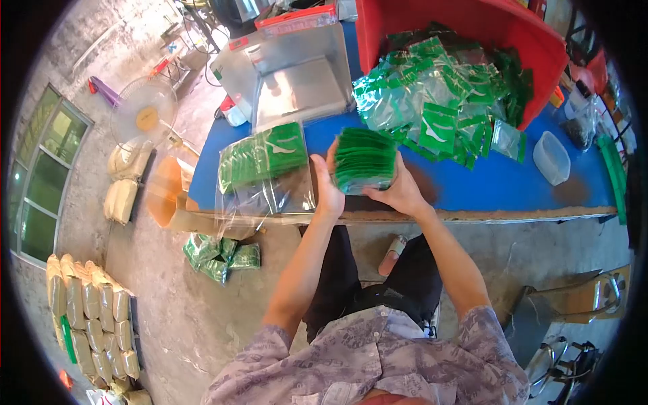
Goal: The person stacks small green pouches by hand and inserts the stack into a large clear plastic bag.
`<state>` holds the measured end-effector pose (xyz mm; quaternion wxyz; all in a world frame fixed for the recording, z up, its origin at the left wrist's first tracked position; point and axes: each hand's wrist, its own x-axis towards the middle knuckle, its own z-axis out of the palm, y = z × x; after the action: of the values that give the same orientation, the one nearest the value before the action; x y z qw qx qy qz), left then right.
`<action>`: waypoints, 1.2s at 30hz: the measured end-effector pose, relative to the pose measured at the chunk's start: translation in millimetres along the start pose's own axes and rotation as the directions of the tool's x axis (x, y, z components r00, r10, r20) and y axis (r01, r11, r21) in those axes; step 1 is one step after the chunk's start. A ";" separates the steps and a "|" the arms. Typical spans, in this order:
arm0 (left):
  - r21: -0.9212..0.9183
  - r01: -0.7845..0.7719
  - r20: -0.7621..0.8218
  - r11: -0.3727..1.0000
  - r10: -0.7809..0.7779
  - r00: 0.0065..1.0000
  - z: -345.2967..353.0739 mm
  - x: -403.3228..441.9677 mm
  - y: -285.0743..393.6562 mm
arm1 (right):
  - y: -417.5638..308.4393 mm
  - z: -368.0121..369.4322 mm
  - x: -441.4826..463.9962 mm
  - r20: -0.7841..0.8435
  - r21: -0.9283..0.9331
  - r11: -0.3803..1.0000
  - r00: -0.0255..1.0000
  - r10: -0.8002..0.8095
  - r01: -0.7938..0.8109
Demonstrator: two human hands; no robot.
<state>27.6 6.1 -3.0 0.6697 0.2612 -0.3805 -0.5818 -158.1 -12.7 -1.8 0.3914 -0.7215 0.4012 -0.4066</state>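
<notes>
Between my two hands, over the front edge of the blue table, is a thick stack of green packets [365, 158]. My left hand [329, 185] presses on the stack's left side, and my right hand [403, 187] grips its right side and lower edge. Left of my left hand lies a clear plastic bag [236, 201] with a row of green packets [263, 158] inside. A loose heap of green and clear packets [432, 101] spills out of a red bin [472, 23] behind and to the right of my hands.
The blue table [499, 185] carries a clear plastic tub [551, 158] at right and a clear container [300, 88] at back left. Filled green bags [219, 256] lie on the floor left of my legs. A fan [143, 115] and stacked brown packs [94, 317] are farther left.
</notes>
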 end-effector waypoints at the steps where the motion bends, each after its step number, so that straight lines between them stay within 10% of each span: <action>1: 0.004 -0.034 0.027 0.999 0.034 0.999 4.4 1.5 6.4 | 1.8 -0.4 1.5 0.004 -0.007 1.000 1.000 -0.005 0.005; 11: 0.252 0.285 -0.116 0.925 -0.263 0.958 6.5 20.2 38.5 | 10.5 3.6 -3.6 0.079 -0.092 0.996 0.997 0.000 0.007; 15: 0.497 0.043 -0.032 0.866 -0.032 0.999 -5.1 30.3 26.2 | 12.8 4.8 -3.5 0.071 -0.086 0.996 0.997 0.012 -0.005; 19: -0.102 0.163 0.148 0.981 -0.147 0.978 -22.6 10.6 11.1 | 11.8 3.6 -1.4 0.064 -0.089 0.996 0.998 0.026 -0.020; 27: 0.573 -0.216 0.210 0.790 0.113 0.971 -25.1 -10.2 -2.5 | 22.8 9.1 -2.0 0.116 -0.107 0.993 0.992 -0.045 0.058; 36: 0.419 -0.103 0.236 0.902 0.002 0.972 -19.2 -3.2 -7.3 | 16.6 -5.2 -0.7 0.188 -0.193 0.979 0.982 -0.029 0.066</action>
<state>38.8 6.1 -20.5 0.5628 0.3222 -0.5809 -0.4920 -167.3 -19.5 -14.9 0.3431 -0.8009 0.3843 -0.3052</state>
